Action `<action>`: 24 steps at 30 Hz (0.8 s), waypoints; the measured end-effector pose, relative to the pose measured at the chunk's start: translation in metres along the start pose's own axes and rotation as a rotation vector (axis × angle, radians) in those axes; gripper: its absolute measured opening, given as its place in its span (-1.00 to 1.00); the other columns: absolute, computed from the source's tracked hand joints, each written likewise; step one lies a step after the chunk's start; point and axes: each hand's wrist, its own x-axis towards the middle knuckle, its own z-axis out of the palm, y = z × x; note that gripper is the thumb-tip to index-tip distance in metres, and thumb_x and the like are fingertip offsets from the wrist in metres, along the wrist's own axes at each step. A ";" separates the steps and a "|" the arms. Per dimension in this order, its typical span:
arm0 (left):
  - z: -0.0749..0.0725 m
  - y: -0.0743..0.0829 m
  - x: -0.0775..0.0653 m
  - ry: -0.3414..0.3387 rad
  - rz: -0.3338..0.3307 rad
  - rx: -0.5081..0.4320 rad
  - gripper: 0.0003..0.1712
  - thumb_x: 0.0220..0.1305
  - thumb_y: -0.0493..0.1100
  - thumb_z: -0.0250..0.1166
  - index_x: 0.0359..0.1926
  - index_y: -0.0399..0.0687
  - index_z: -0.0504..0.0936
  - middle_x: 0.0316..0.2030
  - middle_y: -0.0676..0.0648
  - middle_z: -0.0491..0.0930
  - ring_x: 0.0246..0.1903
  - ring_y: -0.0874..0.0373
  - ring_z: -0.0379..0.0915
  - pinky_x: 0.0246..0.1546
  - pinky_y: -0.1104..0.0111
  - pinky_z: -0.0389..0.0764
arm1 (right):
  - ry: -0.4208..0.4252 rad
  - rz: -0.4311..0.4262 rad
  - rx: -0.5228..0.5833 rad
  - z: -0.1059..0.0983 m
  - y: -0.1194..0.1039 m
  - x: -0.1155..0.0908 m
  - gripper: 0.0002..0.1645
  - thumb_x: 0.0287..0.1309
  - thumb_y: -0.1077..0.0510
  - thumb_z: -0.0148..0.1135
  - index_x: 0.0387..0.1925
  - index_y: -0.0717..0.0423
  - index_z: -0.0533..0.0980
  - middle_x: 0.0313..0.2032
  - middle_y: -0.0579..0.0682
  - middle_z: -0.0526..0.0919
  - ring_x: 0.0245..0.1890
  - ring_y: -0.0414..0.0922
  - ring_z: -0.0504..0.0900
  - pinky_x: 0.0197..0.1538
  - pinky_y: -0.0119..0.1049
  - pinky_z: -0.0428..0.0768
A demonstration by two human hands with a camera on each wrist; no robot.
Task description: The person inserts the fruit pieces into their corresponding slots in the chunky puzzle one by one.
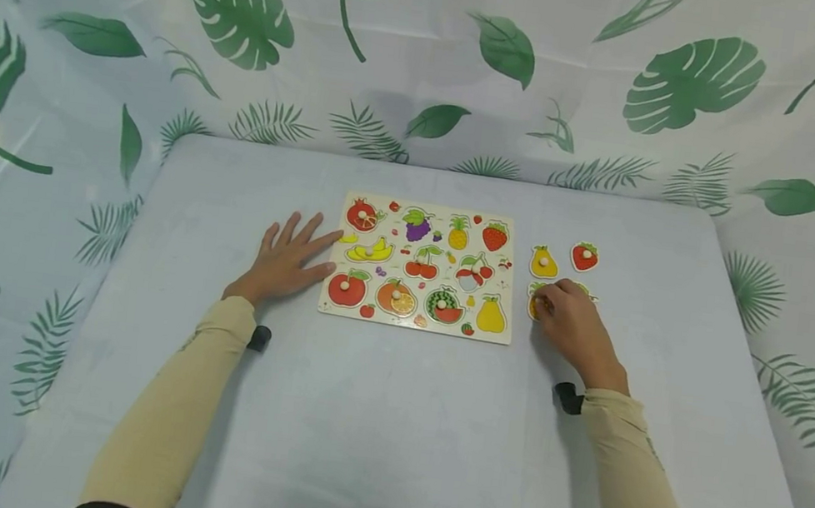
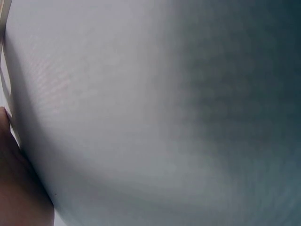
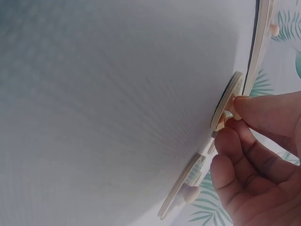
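A wooden fruit puzzle board (image 1: 385, 319) lies flat on the white-covered table. My left hand (image 1: 285, 264) rests with fingers spread at its left side, index fingertip and thumb over the edge; in the left wrist view only a strip of that hand (image 2: 21, 183) shows. Right of the board, my right hand (image 1: 574, 327) pinches the small knob of a yellow puzzle piece with a green top (image 1: 534, 302). The right wrist view shows this piece (image 3: 226, 101) edge-on, thumb and finger at its knob. Another knobbed piece (image 3: 181, 188) lies close by, mostly behind my hand in the head view.
Above my right hand lie a pear piece (image 1: 544, 262) and a strawberry piece (image 1: 584, 256). Knobbed apple (image 1: 346, 289), orange (image 1: 397, 297) and watermelon (image 1: 444, 306) pieces sit in the board's bottom row, a pomegranate piece (image 1: 362, 215) at top left. A leaf-patterned cloth (image 1: 397, 77) hangs behind.
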 end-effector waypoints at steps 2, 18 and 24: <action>-0.001 0.001 -0.001 0.000 0.000 -0.003 -0.16 0.59 0.30 0.09 0.73 0.24 0.11 0.74 -0.09 -0.32 0.66 -0.16 -0.70 0.55 -0.13 -0.60 | -0.002 0.001 -0.004 -0.001 0.000 0.000 -0.84 0.31 0.47 0.35 -0.09 0.44 0.68 -0.18 0.28 0.62 -0.18 0.18 0.58 -0.05 0.10 0.68; -0.001 0.001 -0.001 -0.002 0.010 -0.010 -0.16 0.60 0.30 0.06 0.73 0.24 0.10 0.74 -0.10 -0.32 0.66 -0.16 -0.72 0.55 -0.13 -0.61 | 0.039 -0.010 -0.021 -0.011 -0.010 0.010 -0.85 0.31 0.45 0.37 -0.11 0.42 0.68 -0.22 0.25 0.61 -0.22 0.15 0.58 -0.08 0.05 0.68; 0.000 0.000 -0.001 0.002 0.004 -0.003 -0.16 0.60 0.30 0.07 0.73 0.25 0.09 0.74 -0.09 -0.33 0.66 -0.15 -0.73 0.54 -0.13 -0.63 | 0.039 -0.023 0.011 -0.006 -0.017 0.022 -0.85 0.33 0.44 0.36 -0.09 0.41 0.67 -0.17 0.26 0.62 -0.17 0.16 0.60 -0.04 0.06 0.69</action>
